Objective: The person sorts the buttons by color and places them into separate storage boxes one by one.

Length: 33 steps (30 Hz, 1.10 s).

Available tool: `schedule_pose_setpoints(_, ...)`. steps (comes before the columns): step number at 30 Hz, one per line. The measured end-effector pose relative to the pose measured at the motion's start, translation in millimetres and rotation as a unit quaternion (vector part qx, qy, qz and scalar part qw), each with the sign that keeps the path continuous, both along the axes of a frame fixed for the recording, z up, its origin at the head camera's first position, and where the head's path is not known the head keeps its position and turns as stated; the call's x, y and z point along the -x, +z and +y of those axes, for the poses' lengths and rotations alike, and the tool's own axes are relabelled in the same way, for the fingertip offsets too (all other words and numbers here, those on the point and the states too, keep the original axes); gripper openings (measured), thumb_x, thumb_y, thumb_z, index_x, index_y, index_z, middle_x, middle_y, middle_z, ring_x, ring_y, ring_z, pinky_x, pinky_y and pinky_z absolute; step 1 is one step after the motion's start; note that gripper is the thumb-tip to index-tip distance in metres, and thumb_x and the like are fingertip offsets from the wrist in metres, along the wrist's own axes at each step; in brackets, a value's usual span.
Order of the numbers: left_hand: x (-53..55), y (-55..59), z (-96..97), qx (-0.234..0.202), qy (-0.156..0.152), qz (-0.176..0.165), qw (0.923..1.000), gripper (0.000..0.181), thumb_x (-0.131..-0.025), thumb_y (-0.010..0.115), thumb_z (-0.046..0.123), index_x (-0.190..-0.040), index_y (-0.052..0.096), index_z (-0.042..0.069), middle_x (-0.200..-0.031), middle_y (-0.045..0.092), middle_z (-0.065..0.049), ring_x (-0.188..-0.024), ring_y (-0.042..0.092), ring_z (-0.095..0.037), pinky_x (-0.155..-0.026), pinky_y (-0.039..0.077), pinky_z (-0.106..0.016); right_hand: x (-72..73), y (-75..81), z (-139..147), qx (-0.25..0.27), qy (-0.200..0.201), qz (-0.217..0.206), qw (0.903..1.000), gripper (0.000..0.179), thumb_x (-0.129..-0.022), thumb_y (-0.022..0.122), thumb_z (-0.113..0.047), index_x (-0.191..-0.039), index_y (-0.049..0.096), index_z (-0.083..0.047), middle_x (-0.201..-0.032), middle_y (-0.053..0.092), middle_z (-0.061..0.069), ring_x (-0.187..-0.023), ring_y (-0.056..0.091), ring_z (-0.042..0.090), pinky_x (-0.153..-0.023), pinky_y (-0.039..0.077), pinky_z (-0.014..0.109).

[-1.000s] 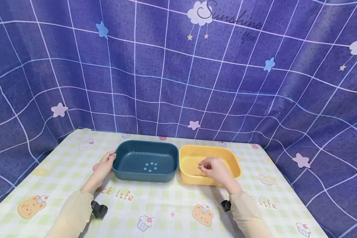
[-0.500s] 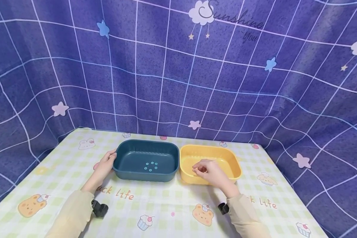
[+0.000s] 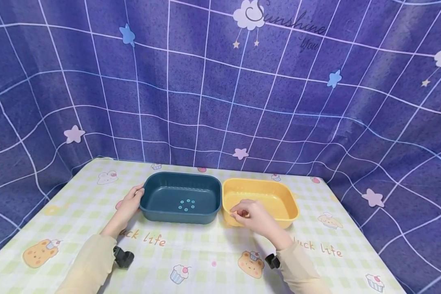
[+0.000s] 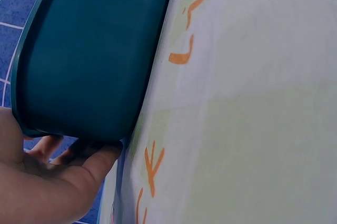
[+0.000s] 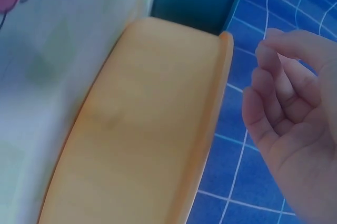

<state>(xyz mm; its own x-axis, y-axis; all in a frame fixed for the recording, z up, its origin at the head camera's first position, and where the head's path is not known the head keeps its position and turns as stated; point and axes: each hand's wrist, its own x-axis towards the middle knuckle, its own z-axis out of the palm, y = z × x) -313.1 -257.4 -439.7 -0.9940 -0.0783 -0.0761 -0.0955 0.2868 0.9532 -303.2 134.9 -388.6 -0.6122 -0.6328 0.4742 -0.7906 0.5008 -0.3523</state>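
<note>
A dark teal plastic basin point(image 3: 180, 218) stands on the table, several small light-blue rings point(image 3: 186, 209) in a circle on its floor. My left hand point(image 3: 130, 203) rests against the basin's left end; in the left wrist view the thumb point(image 4: 102, 161) touches the end wall near its base. To the right, end to end with it, is a yellow basin point(image 3: 288, 200). Over the yellow basin's near left rim is my right hand point(image 3: 255, 216), fingers curled, thumb and index fingertips together. No object is visible between those fingertips, in the head view or the right wrist view.
A green-and-white checked cloth point(image 3: 191, 249) with cartoon prints covers the table. Behind and at both sides hangs a blue grid-patterned curtain point(image 3: 183, 102) with stars and clouds. Each wrist carries a small black mount, such as the left mount point(image 3: 123, 258).
My right hand has moved left and slightly nearer, from over the middle of the yellow basin to its near left rim. My left hand and both basins have stayed in place.
</note>
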Motion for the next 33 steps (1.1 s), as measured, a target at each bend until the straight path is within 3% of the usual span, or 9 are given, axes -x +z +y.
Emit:
schedule_pose_setpoints(9,-1.0,2.0,1.3,-0.007,-0.002,0.001,1.0000,0.058,-0.103,0.020,0.039,-0.151,0.013,0.007,-0.153,0.016,-0.025,-0.137,0.027,-0.041,-0.106,0.035,-0.055,-9.8,-4.4,-6,-0.001,0.025,-0.010,0.9996,0.007,-0.083,0.070,-0.009,-0.089,0.072,-0.008,-0.071,0.059,-0.004,-0.066,0.053,0.004,-0.060,0.049,0.013)
schedule_pose_setpoints(26,-1.2,2.5,1.7,-0.005,0.000,0.003,1.0000,0.058,-0.103,0.020,0.038,-0.150,0.013,0.006,-0.152,0.017,-0.026,-0.135,0.029,-0.041,-0.105,0.036,-0.055,-25.5,-16.0,-17,-0.062,0.048,-0.044,0.9960,0.010,-0.086,0.068,-0.015,-0.091,0.073,-0.007,-0.071,0.057,-0.006,-0.068,0.052,0.003,-0.063,0.047,0.011)
schedule_pose_setpoints(33,-0.5,1.7,1.3,-0.003,0.004,-0.001,1.0000,0.058,-0.103,0.021,0.040,-0.150,0.014,0.007,-0.152,0.017,-0.025,-0.135,0.030,-0.041,-0.104,0.036,-0.055,-30.8,-22.1,-24,-0.072,0.083,-0.054,0.9925,0.010,-0.086,0.067,-0.014,-0.090,0.073,-0.007,-0.074,0.060,-0.005,-0.067,0.054,0.001,-0.063,0.045,0.007)
